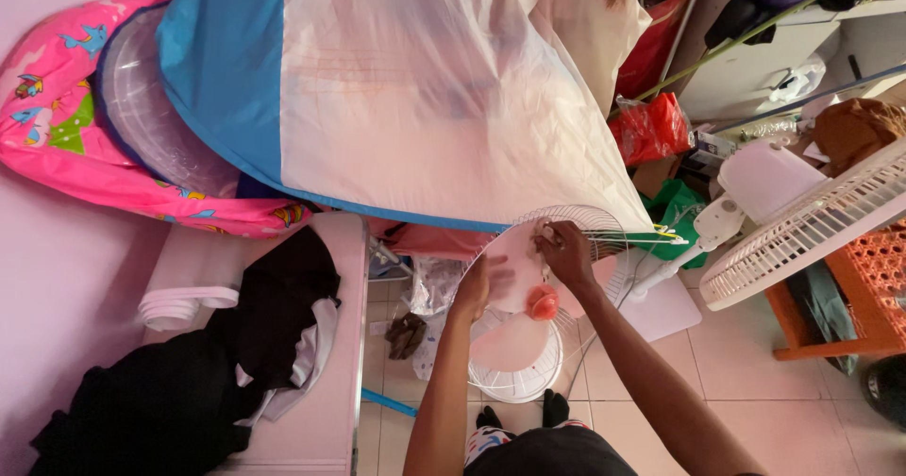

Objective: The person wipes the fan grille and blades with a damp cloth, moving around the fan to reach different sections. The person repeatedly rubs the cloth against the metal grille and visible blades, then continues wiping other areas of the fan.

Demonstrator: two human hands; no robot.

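1. While the person stands over it, a round white wire fan guard (576,226) sits upright on the tiled floor (736,382), with translucent pink fan blades (514,268) and a small coral-pink hub cap (542,302) showing inside it.
2. Left hand (472,287): it lies flat and open against the pink blade, fingers spread, clasping nothing (only pressing, as far as I can see).
3. Right hand (564,250): its fingers are pinched shut at the upper rim of the wire guard; whether they hold a wire or a small clip there is too small to tell.
4. Just behind the guard hangs a large blue and white plastic sheet (415,89), draped down to the guard's top edge.
5. To the right stands a second white fan (802,226), its ribbed grille tilted, beside an orange wooden stool (849,306).
6. To the left, a pale cabinet top (330,363) carries black clothing (217,363), and a bright pink inflatable with cartoon prints (66,127) leans against the wall above it.
7. A red plastic bag (651,127) lies well behind the fans.
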